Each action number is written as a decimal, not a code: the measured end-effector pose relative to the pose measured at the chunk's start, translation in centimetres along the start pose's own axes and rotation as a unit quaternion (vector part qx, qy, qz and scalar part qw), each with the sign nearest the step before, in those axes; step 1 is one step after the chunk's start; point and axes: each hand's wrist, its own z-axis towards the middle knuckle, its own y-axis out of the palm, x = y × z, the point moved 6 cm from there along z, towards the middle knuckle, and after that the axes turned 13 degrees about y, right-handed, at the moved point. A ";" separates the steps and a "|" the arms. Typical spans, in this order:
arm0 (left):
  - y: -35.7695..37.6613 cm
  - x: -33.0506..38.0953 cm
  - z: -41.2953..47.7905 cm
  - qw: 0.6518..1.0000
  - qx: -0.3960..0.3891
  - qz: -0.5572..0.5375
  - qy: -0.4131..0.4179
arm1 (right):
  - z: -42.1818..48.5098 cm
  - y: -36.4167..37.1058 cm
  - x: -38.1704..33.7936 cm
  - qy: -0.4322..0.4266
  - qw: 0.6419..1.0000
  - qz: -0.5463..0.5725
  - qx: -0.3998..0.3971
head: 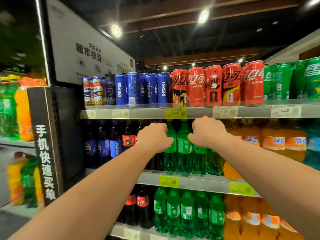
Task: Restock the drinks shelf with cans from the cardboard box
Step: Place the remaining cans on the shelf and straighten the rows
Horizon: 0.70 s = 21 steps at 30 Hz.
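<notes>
Left grip [154,137] and right grip [206,132] are curled, backs to the camera, in front of the green bottles [184,146]; I cannot tell whether either holds anything. Cans [195,85] line the drinks shelf [147,113] at twelve o'clock. The cardboard box is out of view. Likely between cans, so the next move is fetching another.
</notes>
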 end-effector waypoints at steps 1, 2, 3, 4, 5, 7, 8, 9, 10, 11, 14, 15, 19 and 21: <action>0.1 -0.1 -0.8 1.000 -0.009 0.007 -0.002 | -0.6 0.4 -0.5 -0.008 1.000 0.000 -0.007; 0.2 -0.2 -1.6 1.000 -0.016 0.013 -0.002 | -1.1 0.8 -1.0 -0.015 1.000 -0.002 -0.015; 0.5 -0.3 -2.3 1.000 -0.025 0.019 -0.003 | -1.7 1.2 -1.5 -0.020 1.000 -0.004 -0.024; 0.7 -0.4 -2.9 0.999 -0.034 0.025 -0.002 | -2.2 1.7 -2.0 -0.022 0.999 -0.005 -0.034; 1.1 -0.6 -3.6 0.999 -0.044 0.031 -0.001 | -2.7 2.3 -2.4 -0.021 0.999 -0.006 -0.040; 2.1 -1.1 -4.9 0.997 -0.066 0.034 0.001 | -3.7 3.5 -3.2 -0.020 0.998 -0.006 -0.054; 2.7 -1.3 -5.6 0.996 -0.078 0.033 0.001 | -4.3 4.3 -3.5 -0.021 0.998 -0.007 -0.062; 3.3 -1.5 -6.3 0.996 -0.088 0.033 0.004 | -4.9 5.1 -3.8 -0.025 0.997 -0.007 -0.070; 4.0 -1.7 -7.0 0.995 -0.097 0.035 0.008 | -5.6 6.0 -4.0 -0.028 0.996 -0.006 -0.079; 4.7 -1.8 -7.8 0.993 -0.110 0.035 0.013 | -6.3 6.9 -4.2 -0.031 0.995 -0.006 -0.091; 7.6 -2.1 -10.0 0.988 -0.152 0.027 0.022 | -8.7 10.2 -4.3 -0.028 0.990 -0.009 -0.136; 8.7 -2.1 -10.8 0.986 -0.164 0.024 0.025 | -9.6 11.3 -4.2 -0.022 0.988 -0.012 -0.151; 13.5 -2.0 -14.3 0.977 -0.209 0.007 0.031 | -13.3 16.3 -3.6 -0.014 0.980 -0.013 -0.197; 16.1 -1.7 -16.2 0.972 -0.232 0.006 0.038 | -15.2 18.8 -3.2 -0.017 0.976 -0.013 -0.216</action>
